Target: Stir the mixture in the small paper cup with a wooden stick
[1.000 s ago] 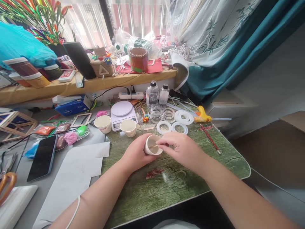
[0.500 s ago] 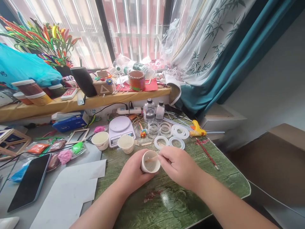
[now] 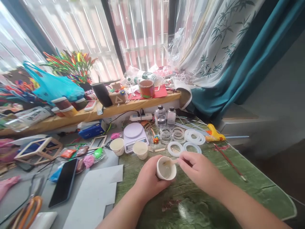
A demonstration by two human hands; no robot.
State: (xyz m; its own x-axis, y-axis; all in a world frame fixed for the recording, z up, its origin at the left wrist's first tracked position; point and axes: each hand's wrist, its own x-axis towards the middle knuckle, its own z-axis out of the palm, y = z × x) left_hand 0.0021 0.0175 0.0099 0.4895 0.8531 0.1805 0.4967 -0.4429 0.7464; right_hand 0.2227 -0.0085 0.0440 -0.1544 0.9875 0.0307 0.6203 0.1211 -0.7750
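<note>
My left hand [image 3: 150, 178] is wrapped round a white paper cup [image 3: 166, 173], tilted so its mouth faces me. Clear liquid shows inside it. Between thumb and fingers, my right hand [image 3: 199, 168] pinches a flat wooden stick [image 3: 175, 161] whose far end reaches into the cup. Just beyond stand two more paper cups, one on the left [image 3: 117, 147] and one nearer [image 3: 140, 150]. White ring moulds [image 3: 175, 149] lie close behind my right hand. A short wooden stick [image 3: 159, 149] rests on the green table mat.
Behind the cups is a white digital scale [image 3: 133, 131], with two clear bottles [image 3: 160, 116] to its right. A yellow glue gun [image 3: 214, 133] and a red pencil [image 3: 230, 162] lie at the right. On the left are a phone [image 3: 64, 183], grey sheets [image 3: 95, 194] and clay packets [image 3: 89, 161].
The view has swung left, so the scene sits further right and more of the left side shows. Both hands keep their holds; the stick has shifted slightly within the cup.
</note>
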